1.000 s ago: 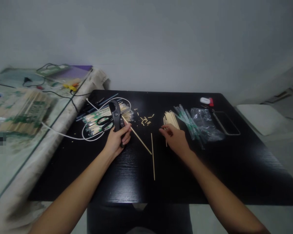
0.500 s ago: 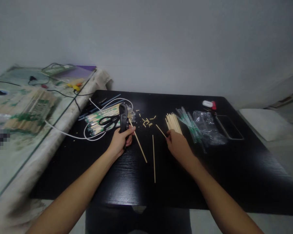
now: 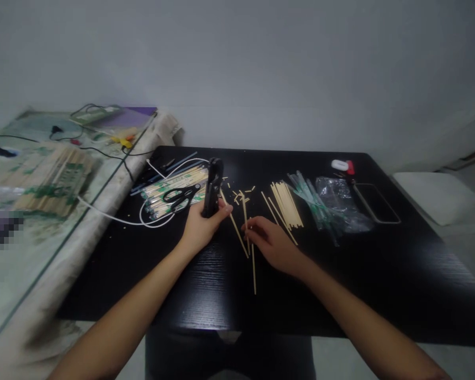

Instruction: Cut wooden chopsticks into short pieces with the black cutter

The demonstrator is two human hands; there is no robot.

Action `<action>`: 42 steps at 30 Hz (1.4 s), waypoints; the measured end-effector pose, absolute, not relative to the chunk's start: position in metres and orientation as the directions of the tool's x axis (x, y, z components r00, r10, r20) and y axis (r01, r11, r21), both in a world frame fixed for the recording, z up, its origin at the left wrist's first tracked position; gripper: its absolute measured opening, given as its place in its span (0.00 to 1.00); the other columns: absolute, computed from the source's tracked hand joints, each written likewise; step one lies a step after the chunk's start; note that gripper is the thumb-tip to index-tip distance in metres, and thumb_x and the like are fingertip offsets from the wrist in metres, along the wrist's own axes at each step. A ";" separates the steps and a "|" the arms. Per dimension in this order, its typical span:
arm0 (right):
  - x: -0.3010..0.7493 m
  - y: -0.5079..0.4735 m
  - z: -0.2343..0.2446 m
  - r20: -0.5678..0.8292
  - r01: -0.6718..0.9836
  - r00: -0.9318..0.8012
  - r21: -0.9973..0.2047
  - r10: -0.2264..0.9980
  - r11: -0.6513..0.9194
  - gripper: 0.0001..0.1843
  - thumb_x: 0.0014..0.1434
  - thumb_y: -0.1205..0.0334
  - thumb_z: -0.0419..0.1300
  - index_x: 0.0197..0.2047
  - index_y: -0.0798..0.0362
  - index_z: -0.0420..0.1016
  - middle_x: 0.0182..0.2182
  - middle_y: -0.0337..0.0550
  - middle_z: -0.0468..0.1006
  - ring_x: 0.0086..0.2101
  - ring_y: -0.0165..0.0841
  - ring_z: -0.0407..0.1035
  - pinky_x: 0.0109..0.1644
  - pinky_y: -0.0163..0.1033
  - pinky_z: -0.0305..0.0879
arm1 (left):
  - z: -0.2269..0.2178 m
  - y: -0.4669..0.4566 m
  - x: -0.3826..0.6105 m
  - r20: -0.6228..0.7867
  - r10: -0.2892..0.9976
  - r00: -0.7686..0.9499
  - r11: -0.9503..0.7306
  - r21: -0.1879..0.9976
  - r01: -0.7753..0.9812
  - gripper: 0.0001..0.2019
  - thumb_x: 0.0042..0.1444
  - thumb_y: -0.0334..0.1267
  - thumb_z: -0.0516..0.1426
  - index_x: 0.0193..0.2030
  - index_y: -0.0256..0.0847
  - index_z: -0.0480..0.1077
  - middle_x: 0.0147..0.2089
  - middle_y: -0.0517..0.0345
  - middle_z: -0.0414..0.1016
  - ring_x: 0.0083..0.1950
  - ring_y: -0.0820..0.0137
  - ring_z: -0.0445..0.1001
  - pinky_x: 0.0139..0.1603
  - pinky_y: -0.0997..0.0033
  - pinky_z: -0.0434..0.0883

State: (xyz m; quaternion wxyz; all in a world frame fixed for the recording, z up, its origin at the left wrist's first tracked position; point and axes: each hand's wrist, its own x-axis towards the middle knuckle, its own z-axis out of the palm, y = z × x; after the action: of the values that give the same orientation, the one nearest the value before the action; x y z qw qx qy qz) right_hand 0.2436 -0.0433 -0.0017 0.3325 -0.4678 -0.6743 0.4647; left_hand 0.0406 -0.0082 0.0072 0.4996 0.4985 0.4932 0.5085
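Observation:
My left hand (image 3: 203, 228) is closed around a black pliers-like hand tool (image 3: 212, 187), held upright above the table. A thin wooden chopstick (image 3: 239, 232) slants down past its thumb; whether that hand also grips it I cannot tell. My right hand (image 3: 271, 243) pinches another chopstick (image 3: 245, 214), its upper end pointing away from me. Close to those fingers, one more chopstick (image 3: 254, 272) lies on the table. A pile of chopsticks (image 3: 287, 203) rests just beyond the right hand, with a couple of loose ones beside it. Short cut wooden pieces (image 3: 239, 197) are scattered between the hands.
Black scissors (image 3: 178, 196) lie on wrapped chopsticks (image 3: 154, 198) at left, with a white cable (image 3: 114, 216) looping round. Clear plastic wrappers (image 3: 340, 206), a phone (image 3: 376, 203) and a white-and-red item (image 3: 342, 166) are at right. A glass-topped surface (image 3: 31, 258) adjoins the black table (image 3: 193, 295).
My right hand has moved left, away from the pile, and now holds a chopstick more upright near the middle. My left hand with the black tool has shifted slightly right.

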 end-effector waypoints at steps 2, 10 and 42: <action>0.235 -0.045 0.001 0.007 0.295 -0.369 -0.947 0.929 0.125 0.05 0.68 0.59 0.59 0.42 0.48 0.76 0.36 0.41 0.82 0.37 0.36 0.76 0.43 0.42 0.69 | 0.014 -0.009 0.042 0.062 0.998 0.005 -0.062 0.997 0.041 0.14 0.51 0.45 0.70 0.35 0.39 0.73 0.24 0.65 0.69 0.19 0.79 0.63 0.18 0.77 0.59; 0.220 -0.028 -0.010 0.142 0.291 -0.334 -0.925 0.932 0.245 0.05 0.65 0.59 0.65 0.44 0.45 0.81 0.36 0.38 0.84 0.35 0.36 0.77 0.43 0.40 0.69 | 0.031 -0.008 0.042 0.156 0.986 0.054 -0.161 0.981 0.109 0.13 0.54 0.44 0.68 0.39 0.38 0.77 0.31 0.57 0.79 0.27 0.71 0.76 0.24 0.75 0.70; 0.216 -0.005 -0.023 0.367 0.326 -0.487 -0.766 0.793 0.554 0.10 0.71 0.62 0.59 0.42 0.52 0.82 0.33 0.40 0.84 0.32 0.31 0.76 0.40 0.33 0.66 | 0.029 -0.015 0.034 0.246 0.964 0.105 -0.256 0.961 0.106 0.09 0.59 0.43 0.66 0.34 0.39 0.77 0.33 0.55 0.81 0.40 0.66 0.82 0.32 0.72 0.76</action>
State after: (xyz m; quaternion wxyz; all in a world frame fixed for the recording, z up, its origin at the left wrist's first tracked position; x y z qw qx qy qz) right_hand 0.2159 -0.0054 -0.0231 0.3671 -0.3488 -0.8015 0.3180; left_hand 0.0343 -0.0149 0.0289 0.4242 0.6103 0.4381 0.5056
